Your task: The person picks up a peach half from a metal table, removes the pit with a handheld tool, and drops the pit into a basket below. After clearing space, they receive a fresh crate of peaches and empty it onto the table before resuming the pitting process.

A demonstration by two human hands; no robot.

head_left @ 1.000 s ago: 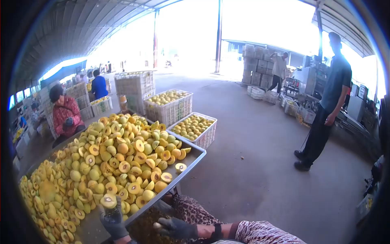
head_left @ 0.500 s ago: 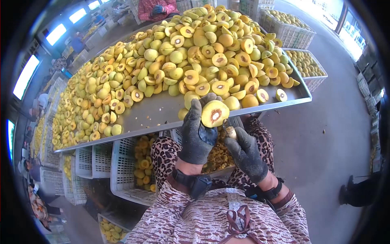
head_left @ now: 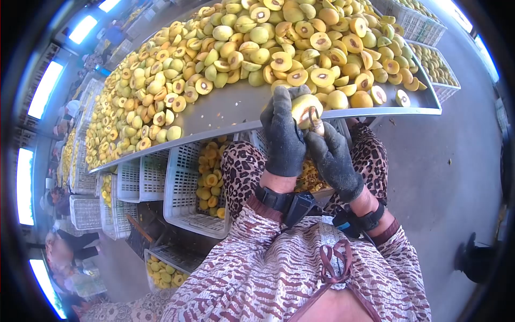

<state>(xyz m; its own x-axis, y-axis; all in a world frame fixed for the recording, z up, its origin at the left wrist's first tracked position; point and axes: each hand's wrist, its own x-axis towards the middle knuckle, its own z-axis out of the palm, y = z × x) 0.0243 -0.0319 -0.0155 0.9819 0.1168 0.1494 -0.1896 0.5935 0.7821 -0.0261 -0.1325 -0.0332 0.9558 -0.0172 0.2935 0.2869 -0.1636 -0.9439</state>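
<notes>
In front of my chest, my gloved left hand [head_left: 284,140] grips a halved yellow peach [head_left: 301,110] with its cut face turned to the right. My gloved right hand [head_left: 337,163] is closed around the short wooden handle of a pitting knife [head_left: 317,127]. The tool's curved metal end meets the brown stone cavity in the peach half. Both hands are close together, just at the near edge of a metal table [head_left: 225,110]. A large heap of halved peaches [head_left: 257,35] covers much of that table.
Under the table, a white plastic crate [head_left: 176,201] holds peach halves. Brown-yellow scraps [head_left: 311,177] lie below my hands. More filled crates [head_left: 446,92] stand on the right, and stacked crates [head_left: 86,212] on the left. Other people sit at the far left.
My right hand has brought the pitting knife up into the peach half, which has turned from facing me toward the right. The whole view has shifted, with the table further up.
</notes>
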